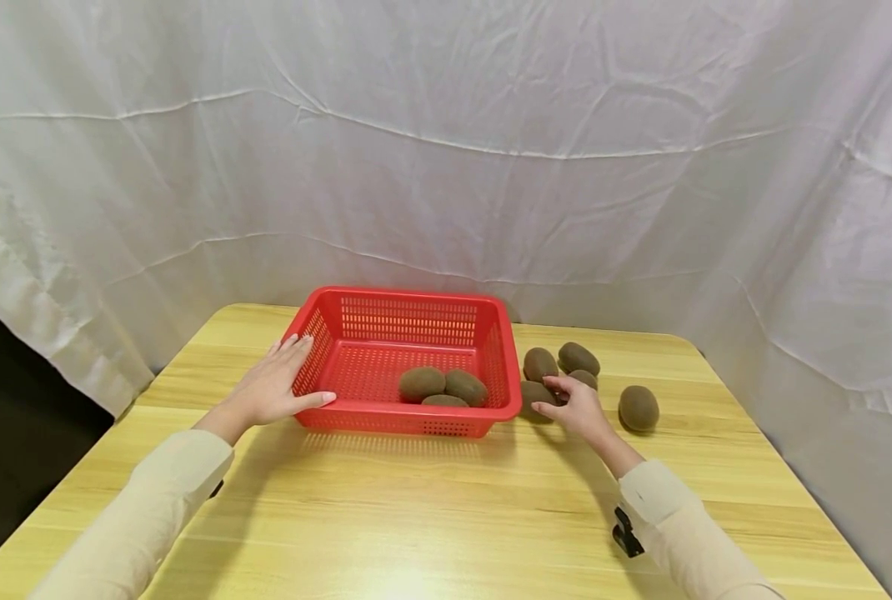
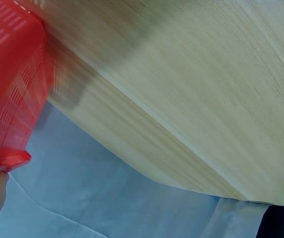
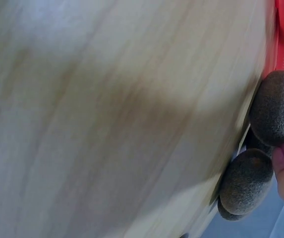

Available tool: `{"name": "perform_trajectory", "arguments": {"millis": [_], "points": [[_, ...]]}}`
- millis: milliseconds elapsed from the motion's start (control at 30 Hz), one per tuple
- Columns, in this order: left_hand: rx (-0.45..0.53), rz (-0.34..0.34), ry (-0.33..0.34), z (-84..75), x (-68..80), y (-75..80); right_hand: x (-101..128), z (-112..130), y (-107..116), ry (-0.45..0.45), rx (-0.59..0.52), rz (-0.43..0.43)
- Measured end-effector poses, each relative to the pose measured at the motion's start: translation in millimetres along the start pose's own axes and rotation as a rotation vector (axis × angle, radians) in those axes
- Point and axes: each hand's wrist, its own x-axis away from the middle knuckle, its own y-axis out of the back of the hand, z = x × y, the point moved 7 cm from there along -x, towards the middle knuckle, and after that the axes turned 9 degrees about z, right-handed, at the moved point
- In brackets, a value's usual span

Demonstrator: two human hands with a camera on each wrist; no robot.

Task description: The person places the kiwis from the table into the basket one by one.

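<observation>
A red plastic basket (image 1: 416, 408) with slotted walls stands on the table, holding three brown kiwifruits (image 1: 422, 383) near its front right corner. My left hand (image 1: 273, 387) rests on the basket's left rim with fingers spread and the thumb along the front rim; only a bit of it shows in the left wrist view. Beside the basket's right wall, my right hand (image 1: 577, 408) touches a kiwifruit (image 3: 276, 108) with its fingertips, thumb and fingers apart. Another kiwifruit (image 1: 540, 364) lies just behind that one.
Farther back right lies a kiwifruit (image 1: 578, 358), with another (image 1: 584, 378) partly hidden by the right hand. A lone kiwifruit (image 1: 638, 408) sits to the right of the wrist. A pale curtain (image 1: 446, 167) hangs behind the wooden table (image 1: 386, 508).
</observation>
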Motion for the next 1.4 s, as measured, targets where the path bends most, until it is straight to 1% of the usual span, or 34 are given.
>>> {"name": "perform_trajectory", "arguments": {"millis": [200, 433, 567, 1100, 1400], "points": [[-0.001, -0.001, 0.005, 0.6, 0.6, -0.1, 1, 1, -1, -0.001, 0.037, -0.003], [-0.002, -0.003, 0.002, 0.9, 0.9, -0.6, 2, 2, -7, 0.005, 0.088, 0.027], [-0.006, -0.008, -0.004, 0.2, 0.6, -0.5, 2, 1, -8, -0.007, 0.107, 0.037], [0.000, -0.006, -0.002, 0.4, -0.6, -0.4, 1, 3, -14, -0.027, 0.103, 0.046], [-0.008, -0.003, -0.004, -0.4, -0.6, -0.1, 1, -1, -18, -0.038, 0.095, 0.050]]}}
